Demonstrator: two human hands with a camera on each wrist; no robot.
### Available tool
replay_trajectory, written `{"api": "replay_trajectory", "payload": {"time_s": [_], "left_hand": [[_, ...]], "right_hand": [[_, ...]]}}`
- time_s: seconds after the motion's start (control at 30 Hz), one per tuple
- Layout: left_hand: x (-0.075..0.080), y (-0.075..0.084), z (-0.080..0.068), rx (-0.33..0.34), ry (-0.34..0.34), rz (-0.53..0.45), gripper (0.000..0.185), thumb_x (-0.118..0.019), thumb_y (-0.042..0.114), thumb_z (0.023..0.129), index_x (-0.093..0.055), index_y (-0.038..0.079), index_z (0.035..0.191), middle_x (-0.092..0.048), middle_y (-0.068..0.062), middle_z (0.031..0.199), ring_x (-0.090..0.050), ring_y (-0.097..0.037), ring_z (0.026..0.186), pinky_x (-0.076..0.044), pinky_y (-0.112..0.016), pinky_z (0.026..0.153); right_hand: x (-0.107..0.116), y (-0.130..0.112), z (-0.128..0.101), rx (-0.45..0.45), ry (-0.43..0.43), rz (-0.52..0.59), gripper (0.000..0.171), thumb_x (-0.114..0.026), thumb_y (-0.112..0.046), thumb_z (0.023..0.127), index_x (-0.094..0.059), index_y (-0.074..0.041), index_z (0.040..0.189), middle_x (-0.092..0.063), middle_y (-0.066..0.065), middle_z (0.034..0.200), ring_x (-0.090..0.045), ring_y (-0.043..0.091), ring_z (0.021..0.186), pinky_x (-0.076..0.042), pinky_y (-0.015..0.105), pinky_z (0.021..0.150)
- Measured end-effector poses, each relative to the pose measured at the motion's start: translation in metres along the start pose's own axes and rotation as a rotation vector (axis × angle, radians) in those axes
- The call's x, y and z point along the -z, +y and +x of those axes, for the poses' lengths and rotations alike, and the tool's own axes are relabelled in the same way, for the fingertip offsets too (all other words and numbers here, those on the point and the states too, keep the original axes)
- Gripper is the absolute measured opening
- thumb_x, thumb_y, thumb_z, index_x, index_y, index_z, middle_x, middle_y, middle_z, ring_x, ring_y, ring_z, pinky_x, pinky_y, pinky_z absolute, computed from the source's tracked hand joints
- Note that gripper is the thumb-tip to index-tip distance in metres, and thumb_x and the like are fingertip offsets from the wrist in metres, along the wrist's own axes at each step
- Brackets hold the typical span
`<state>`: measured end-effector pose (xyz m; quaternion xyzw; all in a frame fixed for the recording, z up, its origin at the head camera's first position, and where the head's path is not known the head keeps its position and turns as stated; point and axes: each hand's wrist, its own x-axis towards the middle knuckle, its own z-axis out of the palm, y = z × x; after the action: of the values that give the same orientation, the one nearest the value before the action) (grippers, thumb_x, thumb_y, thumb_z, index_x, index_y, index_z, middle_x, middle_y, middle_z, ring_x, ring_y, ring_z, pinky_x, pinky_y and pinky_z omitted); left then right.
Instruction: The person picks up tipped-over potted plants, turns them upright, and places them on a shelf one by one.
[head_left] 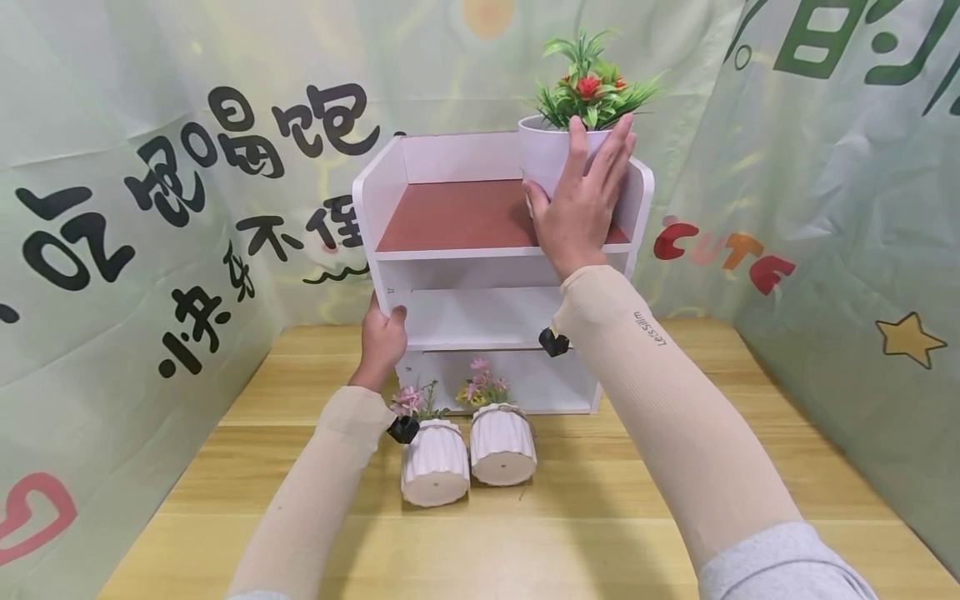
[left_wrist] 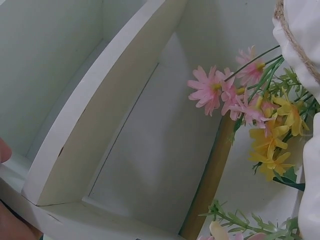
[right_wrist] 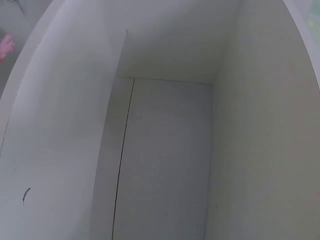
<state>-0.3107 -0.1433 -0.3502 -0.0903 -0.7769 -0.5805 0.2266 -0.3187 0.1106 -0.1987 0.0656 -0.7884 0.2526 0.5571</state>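
Note:
A white three-tier shelf with a reddish-brown top board stands on the wooden table. My left hand grips its left side panel, thumb at the front edge; the other fingers are mostly hidden behind the panel. On the right of the top board is a white flowerpot with green leaves and red flowers. My right hand rests on the front of this pot, fingers extended upward and thumb at its left side. Inside the right wrist view only a white shelf compartment shows, without the hand.
Two small white pots, a left one and a right one, stand in front of the shelf. They hold pink and yellow flowers. Printed cloth hangs around the wooden table.

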Motion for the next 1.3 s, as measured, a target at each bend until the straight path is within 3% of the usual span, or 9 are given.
{"api": "replay_trajectory", "payload": {"time_s": [0.4,0.8,1.1,1.3], "left_hand": [[-0.001,0.000,0.000,0.003,0.000,0.020,0.048,-0.043,0.009,0.097,-0.036,0.005,0.145,-0.050,-0.021,0.137,-0.046,-0.037,0.126,-0.034,-0.052,0.107],[0.000,0.002,0.001,0.007,0.005,0.024,0.047,-0.042,0.010,0.098,-0.035,0.005,0.145,-0.050,-0.021,0.136,-0.047,-0.036,0.125,-0.036,-0.053,0.105],[0.000,0.001,0.001,0.009,-0.002,0.016,0.048,-0.042,0.010,0.098,-0.035,0.006,0.146,-0.050,-0.021,0.136,-0.047,-0.037,0.124,-0.036,-0.055,0.104],[-0.001,0.000,0.002,0.006,-0.002,0.015,0.047,-0.042,0.010,0.099,-0.035,0.006,0.146,-0.049,-0.021,0.136,-0.047,-0.037,0.124,-0.035,-0.054,0.105]], "right_hand": [[-0.001,0.003,-0.003,-0.018,0.011,0.003,0.075,-0.070,-0.034,0.088,-0.029,-0.011,0.147,-0.004,0.032,0.155,0.002,0.037,0.146,-0.001,0.033,0.117],[0.000,0.002,-0.001,-0.014,0.018,0.044,0.079,-0.071,-0.034,0.087,-0.028,-0.010,0.149,-0.005,0.031,0.155,0.001,0.036,0.146,0.001,0.031,0.116],[0.006,0.000,-0.002,-0.035,-0.025,0.031,0.080,-0.066,-0.037,0.089,-0.025,-0.007,0.150,-0.004,0.030,0.156,0.001,0.033,0.146,0.004,0.029,0.116],[0.011,0.000,-0.005,-0.007,-0.011,0.093,0.079,-0.066,-0.034,0.088,-0.026,-0.003,0.149,-0.009,0.028,0.157,-0.001,0.028,0.147,0.001,0.029,0.116]]}}
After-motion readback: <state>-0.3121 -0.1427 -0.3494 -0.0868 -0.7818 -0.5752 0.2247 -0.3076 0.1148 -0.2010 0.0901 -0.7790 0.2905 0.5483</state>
